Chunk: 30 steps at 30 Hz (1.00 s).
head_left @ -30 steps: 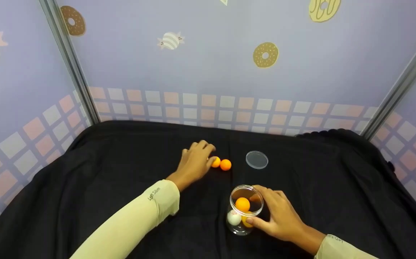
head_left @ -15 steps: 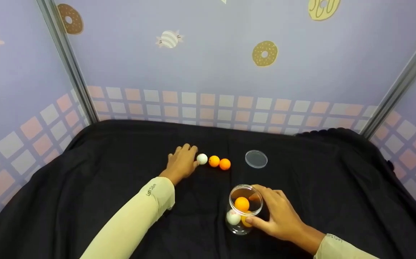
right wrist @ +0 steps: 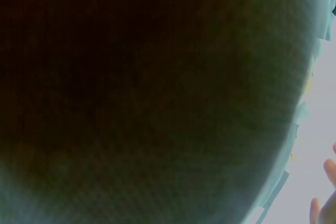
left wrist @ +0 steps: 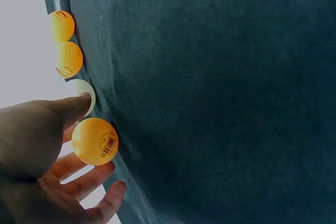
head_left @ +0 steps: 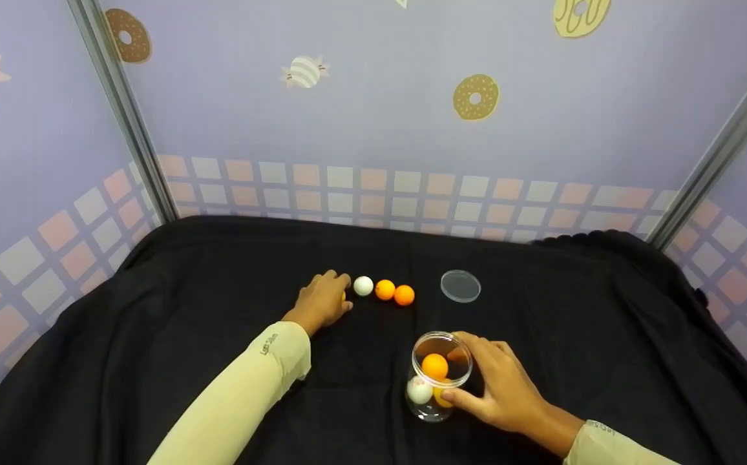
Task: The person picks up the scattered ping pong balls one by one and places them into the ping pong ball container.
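Observation:
My left hand is at the left end of a row of table tennis balls. In the left wrist view its thumb and spread fingers lie around an orange ball, and the thumb appears apart from it. To the right of that hand sit a white ball and two orange balls. My right hand grips an open clear plastic jar from its right side. Inside the jar are a white ball and orange balls; the fingers partly cover one.
A round clear lid lies flat beyond the jar, right of the row. Black cloth with folds covers the table. Printed panels stand behind and at both sides. The right wrist view is mostly dark and blurred.
My left hand has moved left along the row, uncovering the white ball, and now lies around the leftmost orange ball. The right hand and jar have stayed in place.

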Motion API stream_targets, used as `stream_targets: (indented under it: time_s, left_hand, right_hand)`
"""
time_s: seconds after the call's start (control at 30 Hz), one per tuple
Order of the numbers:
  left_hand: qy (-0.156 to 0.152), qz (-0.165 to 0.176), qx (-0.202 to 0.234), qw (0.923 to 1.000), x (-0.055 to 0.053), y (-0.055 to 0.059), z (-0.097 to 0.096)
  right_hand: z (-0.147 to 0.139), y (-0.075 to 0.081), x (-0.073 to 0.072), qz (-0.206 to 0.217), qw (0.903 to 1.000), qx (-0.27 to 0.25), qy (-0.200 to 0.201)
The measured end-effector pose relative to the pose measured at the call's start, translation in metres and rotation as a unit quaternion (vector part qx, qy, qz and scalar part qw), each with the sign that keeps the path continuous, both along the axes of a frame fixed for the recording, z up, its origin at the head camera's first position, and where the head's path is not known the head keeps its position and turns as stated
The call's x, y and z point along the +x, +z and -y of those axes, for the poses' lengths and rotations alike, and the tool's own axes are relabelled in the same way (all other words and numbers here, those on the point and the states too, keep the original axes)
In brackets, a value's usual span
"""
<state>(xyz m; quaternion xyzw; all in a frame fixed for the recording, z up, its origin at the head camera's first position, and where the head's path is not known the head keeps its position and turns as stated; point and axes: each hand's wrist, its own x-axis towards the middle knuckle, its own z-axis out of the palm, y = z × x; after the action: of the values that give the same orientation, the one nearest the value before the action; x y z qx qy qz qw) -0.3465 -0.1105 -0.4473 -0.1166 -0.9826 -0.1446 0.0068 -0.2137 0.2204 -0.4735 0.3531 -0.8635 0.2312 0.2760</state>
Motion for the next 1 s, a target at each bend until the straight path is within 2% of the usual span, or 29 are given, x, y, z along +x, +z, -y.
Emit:
stream_targets:
  time_s: [0.2, 0.77, 1.0]
  left_hand:
    - [-0.015, 0.01, -0.007, 0.9998, 0.0003, -0.0034, 0.0012]
    - [-0.041, -0.013, -0.01, 0.999, 0.0003, -0.004, 0.0057]
    - [-0.043, -0.019, -0.006, 0.9989, 0.0017, 0.0024, 0.0053]
  right_hand:
    - [0.0001, -0.0009, 0.0002, 0.005, 1.0, -0.002, 0.0]
    - [-0.0013, -0.0021, 0.0001, 0.037, 0.9992, 0.014, -0.006]
    - [-0.0006, -0.0017, -0.0012, 0.015, 0.9999, 0.0, 0.001]
